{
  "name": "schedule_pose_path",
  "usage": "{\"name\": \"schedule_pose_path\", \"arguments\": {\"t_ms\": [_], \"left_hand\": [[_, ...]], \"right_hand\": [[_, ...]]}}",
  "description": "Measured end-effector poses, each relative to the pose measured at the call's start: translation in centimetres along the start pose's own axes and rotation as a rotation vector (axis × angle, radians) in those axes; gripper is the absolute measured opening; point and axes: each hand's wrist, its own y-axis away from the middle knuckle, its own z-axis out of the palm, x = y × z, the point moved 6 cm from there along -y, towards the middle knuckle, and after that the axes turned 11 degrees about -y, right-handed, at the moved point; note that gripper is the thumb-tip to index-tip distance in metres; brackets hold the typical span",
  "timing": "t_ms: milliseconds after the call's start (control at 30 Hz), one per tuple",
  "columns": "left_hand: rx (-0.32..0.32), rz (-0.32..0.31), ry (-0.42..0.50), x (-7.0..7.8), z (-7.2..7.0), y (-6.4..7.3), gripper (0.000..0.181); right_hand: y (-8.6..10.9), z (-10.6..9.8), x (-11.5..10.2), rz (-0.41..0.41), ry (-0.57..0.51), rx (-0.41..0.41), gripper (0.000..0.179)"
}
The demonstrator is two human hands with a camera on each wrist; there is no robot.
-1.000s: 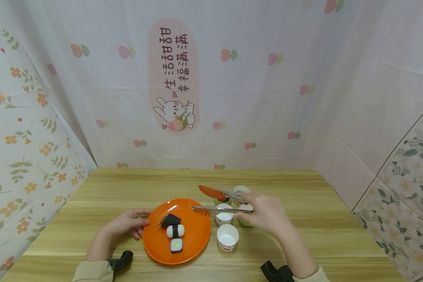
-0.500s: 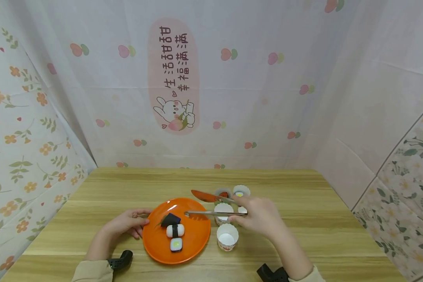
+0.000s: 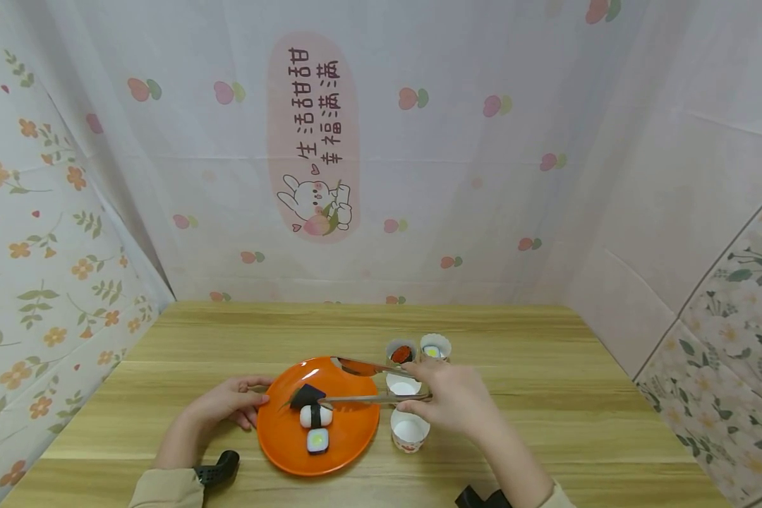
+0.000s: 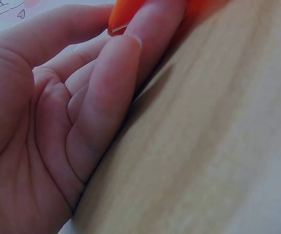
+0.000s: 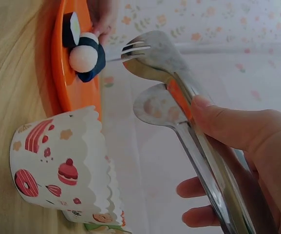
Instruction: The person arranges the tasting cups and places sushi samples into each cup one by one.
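From my end, the table (image 3: 228,339) carries the plate (image 3: 352,437), my landmark. At its left rim the left hand (image 3: 231,400) stays put, thumb and fingers pinching the edge. The right hand (image 3: 447,395) has come in from the right, fingers and thumb clamped on the tongs (image 3: 368,399), whose arms stand apart. A second ago they were mostly over the cups right of the plate; now both tips are above it in the head view, so I judge its pieces within reach. The near cup (image 3: 410,440) is just beside the plate's right rim and the middle cup (image 3: 401,384) lies beneath the tongs, so I judge room tighter there than past the far rim. Left of the plate's centre, the wedge (image 3: 306,396), rice ball (image 3: 307,418) and roll (image 3: 317,442) lie in a row; I can't tell whether a tip touches any.
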Motion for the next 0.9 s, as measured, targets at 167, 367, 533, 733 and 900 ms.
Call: {"name": "schedule_pose_path", "arguments": {"t_ms": [167, 367, 533, 733, 900], "left_hand": [[0.001, 0.002, 0.004, 0.0, 0.0, 0.0, 0.052], [-0.004, 0.009, 0.002, 0.0, 0.0, 0.0, 0.052], [-0.008, 0.007, -0.002, 0.0, 0.0, -0.1, 0.053], [-0.011, 0.011, -0.001, 0.0, 0.0, -0.1, 0.052], [-0.013, 0.014, -0.003, 0.2, 0.1, 0.0, 0.052]], "right_hand": [[0.0, 0.3, -0.5, -0.019, 0.025, 0.009, 0.053], [0.0, 0.5, -1.0, -0.033, 0.007, 0.015, 0.052], [0.0, 0.9, -1.1, -0.023, -0.018, -0.008, 0.053], [0.0, 1.2, -1.3, -0.039, 0.001, -0.003, 0.051], [0.0, 1.5, -1.6, -0.053, 0.004, -0.002, 0.047]]}}
